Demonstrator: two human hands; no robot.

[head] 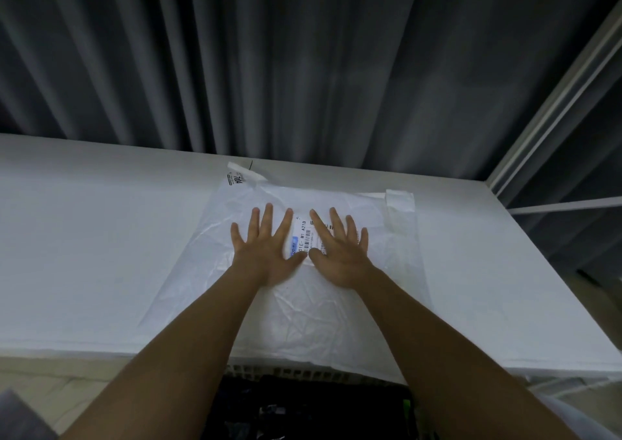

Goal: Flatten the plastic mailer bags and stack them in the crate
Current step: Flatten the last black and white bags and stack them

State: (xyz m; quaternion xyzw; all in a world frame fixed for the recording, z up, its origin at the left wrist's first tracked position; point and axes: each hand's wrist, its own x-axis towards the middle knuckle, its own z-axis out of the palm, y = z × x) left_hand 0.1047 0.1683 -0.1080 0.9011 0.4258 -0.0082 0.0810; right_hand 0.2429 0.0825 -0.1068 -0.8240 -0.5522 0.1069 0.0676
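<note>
Both hands, left (266,247) and right (340,254), are pressed flat with fingers spread on the mailer bag (303,298) mid-worktop (84,254); creases should be swept outward toward its edges.

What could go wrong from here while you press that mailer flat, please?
1. The mailer bag overhangs the table's near edge; it may slide off toward the crate unflattened.
2. The left hand and right hand press only its centre, so the creased corners and the folded flap may stay raised.
</note>
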